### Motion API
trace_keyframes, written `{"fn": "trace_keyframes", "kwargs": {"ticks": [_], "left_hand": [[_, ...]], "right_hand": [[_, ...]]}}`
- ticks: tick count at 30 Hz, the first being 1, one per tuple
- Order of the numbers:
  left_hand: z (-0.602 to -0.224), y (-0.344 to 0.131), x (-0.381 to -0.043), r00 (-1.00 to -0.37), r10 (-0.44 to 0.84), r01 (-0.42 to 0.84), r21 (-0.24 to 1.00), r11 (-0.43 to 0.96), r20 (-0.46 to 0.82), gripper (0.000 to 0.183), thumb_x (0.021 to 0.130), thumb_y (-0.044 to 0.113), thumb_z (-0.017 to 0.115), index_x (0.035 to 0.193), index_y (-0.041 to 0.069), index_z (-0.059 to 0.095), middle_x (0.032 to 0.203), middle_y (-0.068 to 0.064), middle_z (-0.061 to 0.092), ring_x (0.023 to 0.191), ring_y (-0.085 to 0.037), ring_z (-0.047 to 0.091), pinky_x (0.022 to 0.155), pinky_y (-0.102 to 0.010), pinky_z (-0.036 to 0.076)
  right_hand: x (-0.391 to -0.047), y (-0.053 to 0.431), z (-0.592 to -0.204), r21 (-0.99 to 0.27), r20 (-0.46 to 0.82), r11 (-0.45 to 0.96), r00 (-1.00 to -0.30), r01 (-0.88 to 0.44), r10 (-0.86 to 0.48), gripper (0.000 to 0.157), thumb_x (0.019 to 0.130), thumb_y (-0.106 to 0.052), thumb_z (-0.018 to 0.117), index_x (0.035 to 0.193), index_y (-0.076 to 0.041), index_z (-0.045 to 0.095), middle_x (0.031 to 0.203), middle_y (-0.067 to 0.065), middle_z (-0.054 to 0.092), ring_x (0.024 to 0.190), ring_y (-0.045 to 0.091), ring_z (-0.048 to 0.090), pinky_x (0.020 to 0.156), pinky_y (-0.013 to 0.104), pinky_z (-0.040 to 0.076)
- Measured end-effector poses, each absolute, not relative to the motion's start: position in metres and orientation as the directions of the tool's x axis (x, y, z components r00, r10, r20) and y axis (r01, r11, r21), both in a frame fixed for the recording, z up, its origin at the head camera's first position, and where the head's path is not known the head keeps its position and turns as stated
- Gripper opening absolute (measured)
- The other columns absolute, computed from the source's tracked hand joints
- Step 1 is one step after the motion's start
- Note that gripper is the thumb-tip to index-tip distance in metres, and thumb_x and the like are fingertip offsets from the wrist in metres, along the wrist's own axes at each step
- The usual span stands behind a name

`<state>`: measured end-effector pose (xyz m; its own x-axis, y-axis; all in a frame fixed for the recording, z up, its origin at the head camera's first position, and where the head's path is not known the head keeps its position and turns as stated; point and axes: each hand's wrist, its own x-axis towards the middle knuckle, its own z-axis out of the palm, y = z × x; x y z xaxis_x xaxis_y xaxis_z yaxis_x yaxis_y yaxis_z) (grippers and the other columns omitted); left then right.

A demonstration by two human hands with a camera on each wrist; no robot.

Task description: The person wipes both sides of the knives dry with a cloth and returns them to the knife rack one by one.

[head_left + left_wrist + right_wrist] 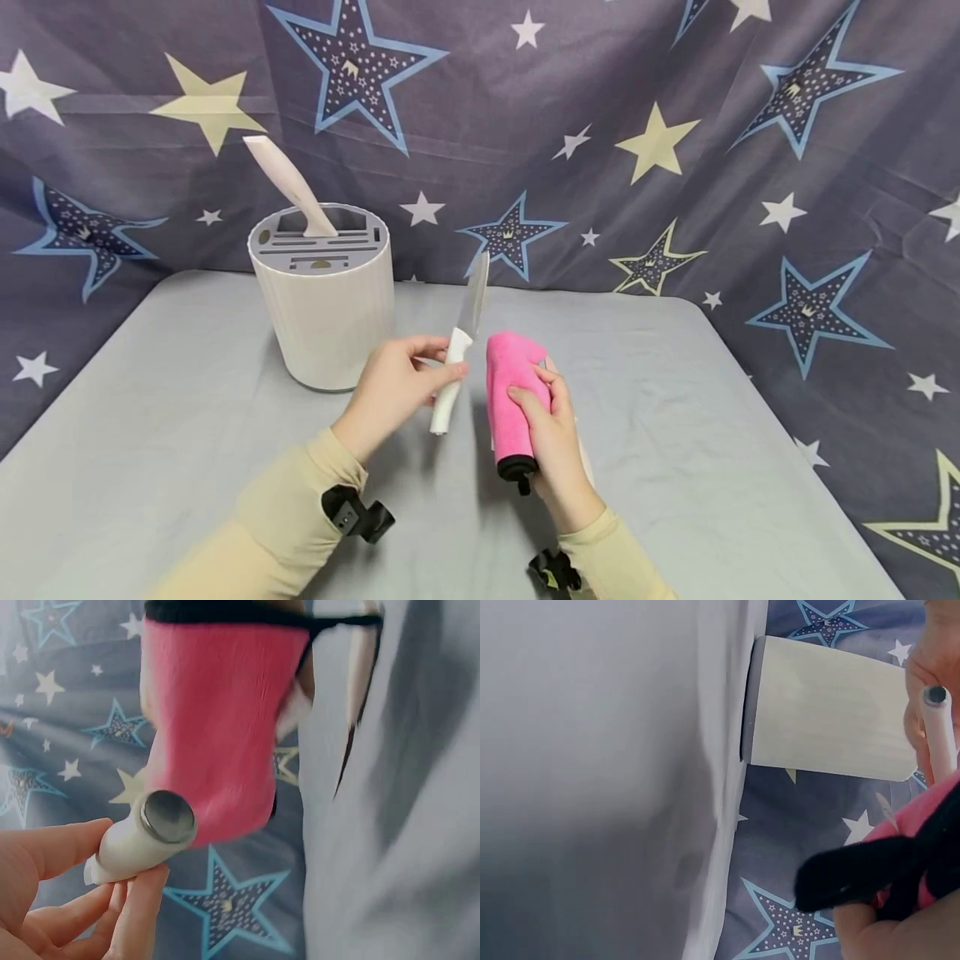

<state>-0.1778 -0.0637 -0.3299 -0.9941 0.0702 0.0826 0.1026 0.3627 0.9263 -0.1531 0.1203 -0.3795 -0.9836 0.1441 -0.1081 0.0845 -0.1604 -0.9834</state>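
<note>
My left hand (pixel 401 387) pinches the white handle (pixel 447 392) of a kitchen knife between thumb and fingers. Its blade (pixel 474 296) points up and away from me. In the left wrist view the handle's round metal butt (pixel 169 816) faces the camera. My right hand (pixel 555 433) grips a folded pink cloth (pixel 513 392) with black trim (pixel 517 467) and a small black loop, just right of the knife. In the head view a gap shows between blade and cloth. Behind the right hand a slim pale thing (pixel 362 671) is partly hidden.
A white ribbed knife block (pixel 330 325) stands at the back left, with a slotted grey top. One pale-handled knife (pixel 288 179) stands tilted in it. The table (pixel 675 433) has a light grey cover, and a star-patterned curtain (pixel 480 125) hangs behind it.
</note>
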Motion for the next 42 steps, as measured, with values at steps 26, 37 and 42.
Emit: {"fn": "trace_keyframes", "kwargs": {"ticks": [26,37,42], "left_hand": [[-0.213,-0.148,-0.199,-0.830,0.216,0.334,0.149,0.931,0.514,0.027,0.088,0.022,0.065,0.112,0.016,0.074,0.098,-0.011,0.073,0.074,-0.042,0.065,0.050,-0.054,0.045],[-0.179,-0.190,-0.209,-0.673,0.481,0.365,-0.313,0.877,0.562,0.015,0.084,0.000,0.060,0.094,0.003,0.071,0.089,-0.021,0.066,0.082,-0.044,0.059,0.048,-0.062,0.045],[-0.170,-0.210,-0.215,-0.486,0.655,0.419,-0.504,0.756,0.579,0.008,0.081,-0.005,0.059,0.080,-0.001,0.065,0.080,-0.020,0.063,0.078,-0.039,0.055,0.051,-0.056,0.047]], "right_hand": [[-0.152,0.136,-0.376,-0.981,-0.109,-0.180,-0.979,0.078,0.169,0.044,0.092,-0.018,0.063,0.133,-0.017,0.047,0.123,0.011,0.051,0.074,0.020,0.064,0.057,0.036,0.056],[-0.157,0.142,-0.376,-0.982,-0.097,-0.182,-0.974,0.060,0.205,0.042,0.091,-0.015,0.063,0.131,-0.016,0.048,0.124,0.009,0.051,0.078,0.019,0.064,0.060,0.033,0.056],[-0.158,0.144,-0.376,-0.979,-0.099,-0.193,-0.973,0.058,0.209,0.042,0.091,-0.015,0.062,0.131,-0.017,0.048,0.121,0.008,0.053,0.076,0.019,0.064,0.058,0.035,0.056]]}}
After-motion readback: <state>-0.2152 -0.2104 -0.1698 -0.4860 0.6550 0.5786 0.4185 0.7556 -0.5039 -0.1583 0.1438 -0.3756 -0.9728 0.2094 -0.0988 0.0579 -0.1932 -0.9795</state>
